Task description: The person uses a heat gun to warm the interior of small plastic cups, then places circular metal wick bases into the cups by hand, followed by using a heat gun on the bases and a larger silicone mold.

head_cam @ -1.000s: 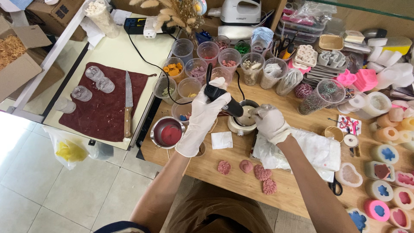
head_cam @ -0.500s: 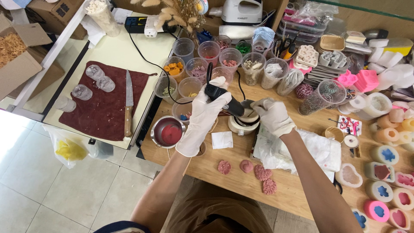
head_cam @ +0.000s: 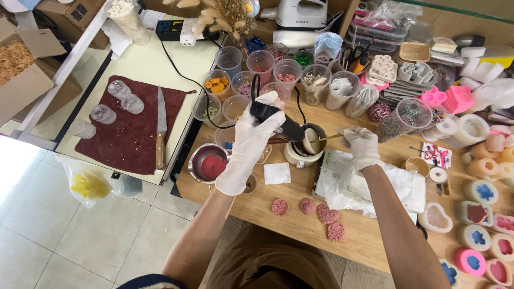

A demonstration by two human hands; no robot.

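My gloved left hand [head_cam: 251, 144] grips a black corded heat tool [head_cam: 276, 120], nozzle angled into the small white pot [head_cam: 305, 147] on the wooden table [head_cam: 267, 203], while my gloved right hand [head_cam: 361, 147] pinches a thin stick [head_cam: 329, 137] reaching in, likely to stir.

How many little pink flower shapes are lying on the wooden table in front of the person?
4. They lie in a row near the table's front edge: one flower shape on the left, a rounder one next, then two on the right. More may be hidden.
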